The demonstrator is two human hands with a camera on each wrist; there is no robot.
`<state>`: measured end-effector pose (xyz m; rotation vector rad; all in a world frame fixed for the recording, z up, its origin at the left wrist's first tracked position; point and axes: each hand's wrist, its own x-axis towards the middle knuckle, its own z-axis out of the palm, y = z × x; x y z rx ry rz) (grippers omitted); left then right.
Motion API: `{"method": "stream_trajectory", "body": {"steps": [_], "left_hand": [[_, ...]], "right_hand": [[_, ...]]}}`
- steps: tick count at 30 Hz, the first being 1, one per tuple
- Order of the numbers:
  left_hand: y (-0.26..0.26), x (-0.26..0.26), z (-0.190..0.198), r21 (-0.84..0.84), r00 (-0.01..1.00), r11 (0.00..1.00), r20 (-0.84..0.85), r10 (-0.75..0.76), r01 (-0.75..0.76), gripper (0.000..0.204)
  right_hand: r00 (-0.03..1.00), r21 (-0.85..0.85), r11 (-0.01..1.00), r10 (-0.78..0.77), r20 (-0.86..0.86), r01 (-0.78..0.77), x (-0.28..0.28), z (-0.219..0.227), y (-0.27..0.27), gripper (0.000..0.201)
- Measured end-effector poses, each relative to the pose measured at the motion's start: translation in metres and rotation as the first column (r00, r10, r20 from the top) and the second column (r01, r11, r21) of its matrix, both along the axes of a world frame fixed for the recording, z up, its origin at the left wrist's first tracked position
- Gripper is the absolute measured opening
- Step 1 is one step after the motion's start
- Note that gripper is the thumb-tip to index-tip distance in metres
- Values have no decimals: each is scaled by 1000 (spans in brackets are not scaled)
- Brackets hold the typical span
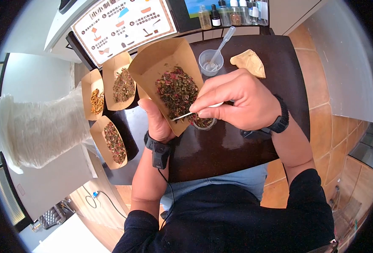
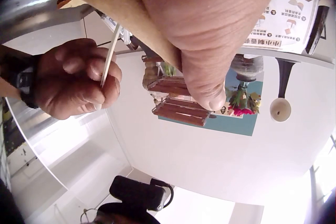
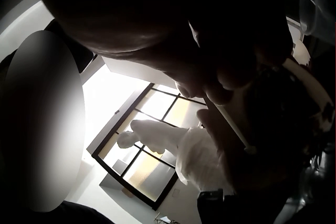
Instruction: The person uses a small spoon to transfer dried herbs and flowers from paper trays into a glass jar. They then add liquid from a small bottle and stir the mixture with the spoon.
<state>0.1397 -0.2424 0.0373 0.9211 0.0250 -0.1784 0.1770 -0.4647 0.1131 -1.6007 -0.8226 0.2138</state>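
My left hand (image 1: 158,122) holds a kraft paper tray (image 1: 146,61) tilted above the dark table, thumb along its near side. Dried leaves with pink petal bits (image 1: 176,89) lie inside it. Between thumb and fingers, my right hand (image 1: 247,99) pinches a thin white stick (image 1: 181,117); its tip is at the herbs by the tray's lower edge. Below that edge stands a small clear cup (image 1: 206,126) containing similar herbs, partly hidden by the tray and right hand. From the left wrist view, the stick (image 2: 109,53) stands upright in the right hand's fingertips.
Left of the tray are more paper trays: yellowish pieces (image 1: 96,101), brown herbs (image 1: 123,84) and a pink-flecked mix (image 1: 114,143). Behind are a measuring cup (image 1: 207,69) with a pipette (image 1: 226,38), a tan cloth pouch (image 1: 250,62), small bottles (image 1: 224,14) and an instruction sign (image 1: 123,27).
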Motion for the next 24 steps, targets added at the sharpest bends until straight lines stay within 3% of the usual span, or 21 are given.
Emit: {"method": "stream_trajectory", "body": {"steps": [5,8,17,19,24], "left_hand": [[1,0,0,-27,1000,1000,-16,15,-15,117],[3,0,0,-58,997,996,-6,-71,70,117],[4,-1,3,52,1000,999,-19,-13,14,120],[5,0,8,29,990,989,6,-143,143,121],[-3,1,10,22,999,999,-4,-48,48,122]], "right_hand": [[999,-36,999,-29,17,30,5,-4,-6,11],[1000,-130,991,9,-25,-12,7,3,-12,11],[999,-126,991,-36,18,38,13,9,-24,11],[992,-97,991,-83,100,92,15,10,-27,11],[996,-178,982,-46,75,58,16,12,-29,9]]}}
